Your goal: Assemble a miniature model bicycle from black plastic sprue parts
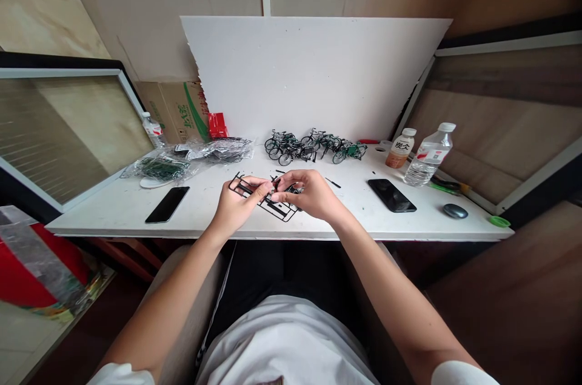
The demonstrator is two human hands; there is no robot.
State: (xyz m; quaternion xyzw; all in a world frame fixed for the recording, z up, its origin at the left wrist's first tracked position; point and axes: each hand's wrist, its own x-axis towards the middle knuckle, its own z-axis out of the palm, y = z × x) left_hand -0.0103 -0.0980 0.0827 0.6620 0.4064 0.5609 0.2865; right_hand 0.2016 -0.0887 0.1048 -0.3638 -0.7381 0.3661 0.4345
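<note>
My left hand [239, 203] is closed on a black plastic parts frame [287, 216], a thin sprue with small pieces attached, held tilted above the front of the table. My right hand [311, 194] meets it at the frame's upper middle. Its thumb and fingers are pinched together there, and they hide whatever small piece is between them. Behind my right fingers, dark thin parts [295, 189] show only partly. Farther back stand several assembled miniature bicycles [291, 151], black and green.
Plastic bags of parts [168, 167] lie at the left, behind a phone [167, 205]. Another phone [391, 195], a mouse [455, 211], a brown drink bottle [401, 148] and a water bottle [428, 156] are at the right. A white board [309, 76] stands behind.
</note>
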